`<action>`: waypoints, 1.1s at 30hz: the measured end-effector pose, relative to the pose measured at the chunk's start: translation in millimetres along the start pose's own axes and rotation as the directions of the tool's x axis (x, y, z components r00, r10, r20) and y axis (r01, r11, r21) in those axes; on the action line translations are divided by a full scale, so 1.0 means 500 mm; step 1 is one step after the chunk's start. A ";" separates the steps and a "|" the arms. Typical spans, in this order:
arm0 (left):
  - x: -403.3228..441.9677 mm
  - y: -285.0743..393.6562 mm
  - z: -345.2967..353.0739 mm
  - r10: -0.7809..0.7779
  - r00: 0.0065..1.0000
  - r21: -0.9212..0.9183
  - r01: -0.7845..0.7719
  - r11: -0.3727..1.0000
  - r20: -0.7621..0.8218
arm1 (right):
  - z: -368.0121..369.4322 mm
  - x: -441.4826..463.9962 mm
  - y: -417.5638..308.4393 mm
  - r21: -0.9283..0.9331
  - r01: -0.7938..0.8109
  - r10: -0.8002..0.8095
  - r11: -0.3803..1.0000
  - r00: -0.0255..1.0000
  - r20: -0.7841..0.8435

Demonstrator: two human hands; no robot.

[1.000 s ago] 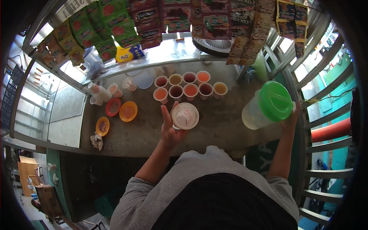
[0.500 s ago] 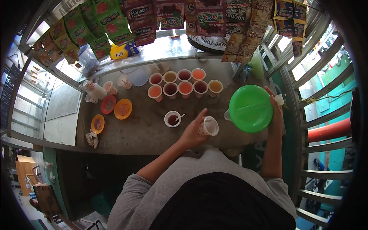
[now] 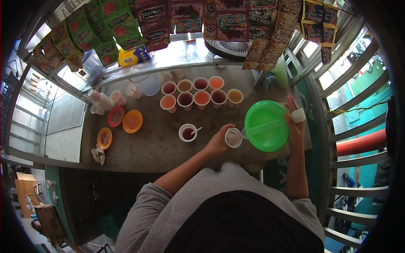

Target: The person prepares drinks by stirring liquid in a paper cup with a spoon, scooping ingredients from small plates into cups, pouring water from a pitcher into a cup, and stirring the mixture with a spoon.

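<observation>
My left hand (image 3: 217,141) is closed around a small patterned cup (image 3: 233,138), its mouth tilted toward me. No drink can be made out in it. A pitcher with a green lid (image 3: 265,126) is in my right hand (image 3: 296,128), whose fingers are near its pale handle (image 3: 298,115). The pitcher leans left, and its spout (image 3: 244,133) meets the cup's rim or hangs just over it; whether liquid flows I cannot tell. Left of my left hand stands a white cup (image 3: 182,127) holding dark red drink and a white spoon (image 3: 196,130).
Several filled cups (image 3: 201,98) stand in two rows at the back of the table (image 3: 147,147). Orange plates (image 3: 133,121), a red plate (image 3: 116,116), stacked cups (image 3: 101,101) and a crumpled cloth (image 3: 98,155) lie left. Drink sachets (image 3: 185,17) hang above; metal slats (image 3: 354,158) line the right.
The pitcher has moved left and slightly down, bringing its spout to the cup. My left hand has shifted the cup a little right and turned its mouth more upward.
</observation>
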State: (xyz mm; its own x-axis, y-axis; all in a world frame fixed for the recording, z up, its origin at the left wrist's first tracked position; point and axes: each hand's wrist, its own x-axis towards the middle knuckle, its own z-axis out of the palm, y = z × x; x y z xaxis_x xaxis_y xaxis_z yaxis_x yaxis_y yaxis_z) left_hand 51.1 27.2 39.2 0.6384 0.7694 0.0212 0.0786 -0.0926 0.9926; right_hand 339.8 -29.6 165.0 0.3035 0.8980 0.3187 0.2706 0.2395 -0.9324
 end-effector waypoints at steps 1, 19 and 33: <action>0.004 -0.006 0.003 0.001 1.000 0.000 -0.001 1.000 0.001 | -0.002 0.000 0.003 -0.050 0.036 -0.034 0.998 0.999 0.035; 0.042 -0.037 0.040 -0.105 0.989 -0.116 0.117 0.986 0.105 | -0.015 -0.030 0.017 0.034 0.026 -0.028 0.999 0.997 0.066; 0.052 -0.036 0.059 -0.111 0.979 -0.015 0.115 0.993 0.173 | -0.004 -0.040 0.047 0.126 0.012 -0.019 0.992 0.998 0.053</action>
State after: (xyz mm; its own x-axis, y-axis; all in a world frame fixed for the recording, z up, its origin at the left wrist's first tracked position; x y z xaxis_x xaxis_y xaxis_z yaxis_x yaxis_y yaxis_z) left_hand 89.0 30.4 18.5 0.7486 0.6538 -0.1100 0.1404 0.0058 0.9901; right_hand 341.9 -42.4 137.0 0.2493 0.9118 0.3264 0.1566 0.2947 -0.9427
